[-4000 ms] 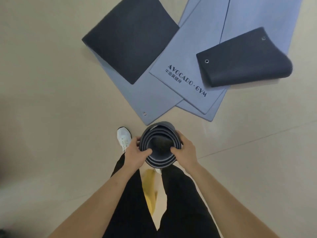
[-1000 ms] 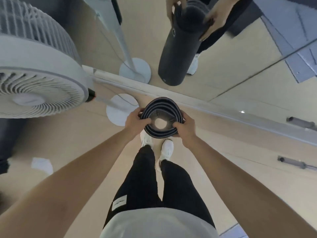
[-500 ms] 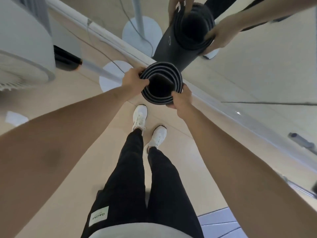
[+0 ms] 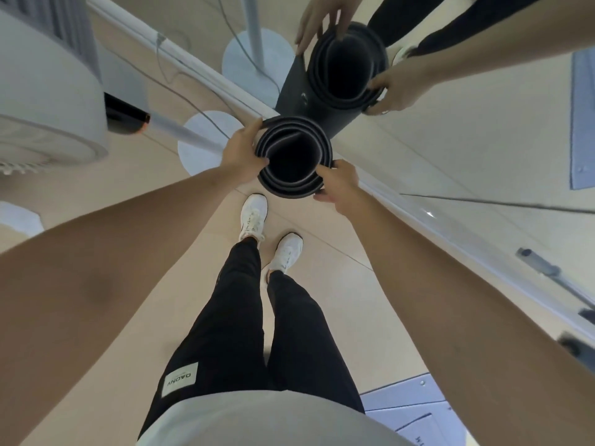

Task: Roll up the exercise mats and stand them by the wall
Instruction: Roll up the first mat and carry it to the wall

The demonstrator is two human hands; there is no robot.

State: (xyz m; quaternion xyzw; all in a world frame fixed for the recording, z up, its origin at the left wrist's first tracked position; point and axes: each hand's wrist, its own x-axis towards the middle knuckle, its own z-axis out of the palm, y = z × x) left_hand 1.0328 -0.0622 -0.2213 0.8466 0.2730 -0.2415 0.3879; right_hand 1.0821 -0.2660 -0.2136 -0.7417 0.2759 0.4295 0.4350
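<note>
2 white shoes (image 4: pixel 254 214) on the floor, directly under the grip. Left hand (image 4: pixel 243 151) pinches the left side of the mat (image 4: pixel 294 188) top rim, thumb inside and fingers outside. Right hand (image 4: pixel 339 183) clasps the near-right rim. Mat is rolled and upright, coil end up. Mirror (image 4: pixel 450 130) just beyond the grip; contact cannot be told. Fan (image 4: pixel 48 91) far left.

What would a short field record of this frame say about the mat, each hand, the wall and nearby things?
mat: rolled mat, upright, seen end-on, close beside the mirrored wall
left hand: left hand grips the roll's top rim
right hand: right hand pinches the rim on the opposite side
floor contact: cannot tell
nearby: fan base to the left; flat mat on the floor at lower right
</note>
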